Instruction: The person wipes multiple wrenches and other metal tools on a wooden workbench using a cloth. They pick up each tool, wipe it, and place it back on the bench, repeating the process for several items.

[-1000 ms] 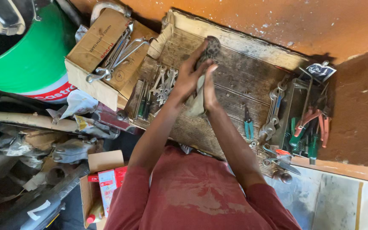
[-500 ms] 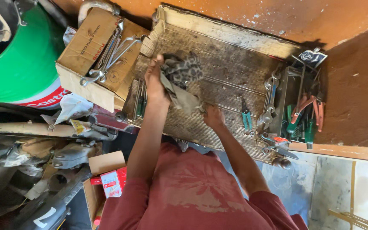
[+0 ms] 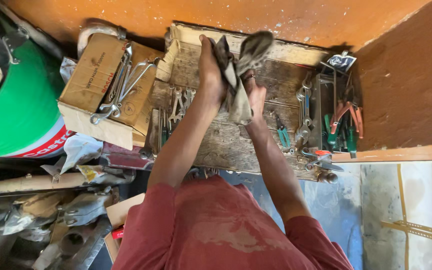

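A dirty grey rag (image 3: pixel 238 95) hangs between my two hands above a worn wooden board (image 3: pixel 226 147). My left hand (image 3: pixel 210 75) grips the rag's left side near the board's far edge. Close beside it, my right hand (image 3: pixel 255 94), with a ring on one finger, is closed on the rag from the right. The upper end of the rag is bunched and lifted toward the orange wall (image 3: pixel 236 15). Several small spanners (image 3: pixel 178 102) lie on the board just left of my left forearm.
A cardboard box (image 3: pixel 93 75) with large spanners (image 3: pixel 126 75) on top stands to the left. Pliers and cutters (image 3: pixel 348 122) fill a rack on the right, more spanners (image 3: pixel 303 107) beside it. A green drum (image 3: pixel 16 120) and scrap parts (image 3: pixel 51 215) crowd the far left.
Half a second ago my left hand alone held the rag while my right hand rested lower on the board. My right hand has come up and closed on the rag; both are now nearer the wall.
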{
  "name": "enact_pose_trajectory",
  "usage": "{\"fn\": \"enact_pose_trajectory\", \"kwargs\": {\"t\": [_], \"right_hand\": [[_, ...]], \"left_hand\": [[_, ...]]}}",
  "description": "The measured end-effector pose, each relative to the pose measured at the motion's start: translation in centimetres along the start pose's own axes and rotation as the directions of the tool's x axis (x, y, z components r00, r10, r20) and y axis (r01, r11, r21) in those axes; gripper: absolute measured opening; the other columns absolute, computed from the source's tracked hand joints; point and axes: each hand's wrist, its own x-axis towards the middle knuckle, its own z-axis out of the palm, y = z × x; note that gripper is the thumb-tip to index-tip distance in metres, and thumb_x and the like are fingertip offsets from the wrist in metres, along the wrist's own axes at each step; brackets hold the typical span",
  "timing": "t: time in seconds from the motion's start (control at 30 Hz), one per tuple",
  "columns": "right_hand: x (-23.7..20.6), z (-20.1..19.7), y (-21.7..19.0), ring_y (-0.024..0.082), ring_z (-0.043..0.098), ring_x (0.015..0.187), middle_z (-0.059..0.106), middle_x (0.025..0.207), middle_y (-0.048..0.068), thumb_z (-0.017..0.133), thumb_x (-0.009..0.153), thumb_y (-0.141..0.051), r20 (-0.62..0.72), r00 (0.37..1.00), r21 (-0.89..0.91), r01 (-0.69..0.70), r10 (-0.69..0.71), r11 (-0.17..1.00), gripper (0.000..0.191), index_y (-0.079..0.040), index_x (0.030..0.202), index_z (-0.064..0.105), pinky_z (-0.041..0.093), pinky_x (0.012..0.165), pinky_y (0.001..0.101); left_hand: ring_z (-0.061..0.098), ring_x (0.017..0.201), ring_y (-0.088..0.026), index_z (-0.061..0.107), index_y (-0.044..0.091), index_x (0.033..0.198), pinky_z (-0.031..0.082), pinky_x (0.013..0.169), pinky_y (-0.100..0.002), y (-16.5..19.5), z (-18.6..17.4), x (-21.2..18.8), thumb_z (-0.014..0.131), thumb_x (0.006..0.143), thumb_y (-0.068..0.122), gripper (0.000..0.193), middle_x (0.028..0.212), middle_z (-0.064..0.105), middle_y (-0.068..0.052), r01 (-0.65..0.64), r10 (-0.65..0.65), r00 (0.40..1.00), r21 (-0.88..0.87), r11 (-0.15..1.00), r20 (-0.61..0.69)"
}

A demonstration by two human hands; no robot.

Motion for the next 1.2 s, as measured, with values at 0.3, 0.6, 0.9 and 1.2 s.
{"fn": "enact_pose_trajectory", "kwargs": {"t": [0.3,0.6,0.9,1.2], "right_hand": [[1.8,-4.3,-7.4,0.033,0.063,0.057,0.061,0.068,0.015,0.08,0.08,-0.018,-0.084,0.913,-0.195,0.378,-0.399,0.905,0.032,0.0,0.097,0.06,0.05,0.055,0.0424],[-4.5,-7.0,-1.5,0.015,0.061,0.059,0.067,0.073,0.006,0.07,0.109,-0.023,-0.133,0.916,0.489,-0.272,0.379,0.829,0.023,-0.007,0.097,0.059,0.045,0.051,0.0339],[-0.5,-6.6,2.2,0.027,0.07,0.115,0.076,0.118,0.017,0.061,0.101,-0.022,0.335,0.82,0.936,-0.346,0.465,-0.065,0.013,-0.01,0.103,0.066,0.056,0.081,0.0392],[-3.5,-3.3,-1.8,0.019,0.062,0.071,0.073,0.095,0.016,0.07,0.101,-0.01,0.147,0.956,0.653,-0.287,0.254,0.701,0.008,-0.002,0.103,0.07,0.052,0.061,0.0389]], "left_hand": [[0.062,0.095,-0.033,0.035,-0.003,0.147,0.054,0.074,-0.052,3.6,-0.5,4.8,0.033,0.102,0.067,0.083,0.118,0.053,-0.022,-0.122,0.109,0.984,-0.089,0.989,-0.142],[0.061,0.089,-0.024,0.046,0.001,0.141,0.053,0.074,-0.04,13.8,-11.1,11.2,0.055,0.094,0.022,0.052,0.109,0.059,-0.012,-0.819,0.817,0.567,-0.186,0.543,-0.106],[0.073,0.079,-0.032,0.064,-0.006,0.11,0.064,0.073,-0.044,2.1,-13.3,10.8,0.058,0.1,0.038,0.046,0.095,0.07,-0.021,-0.425,0.518,0.829,-0.363,0.829,0.211],[0.066,0.086,-0.025,0.074,-0.005,0.101,0.059,0.058,-0.034,-4.1,-8.3,8.7,0.052,0.107,0.064,0.073,0.099,0.071,-0.02,0.435,0.114,0.636,-0.477,0.764,0.763]]}}
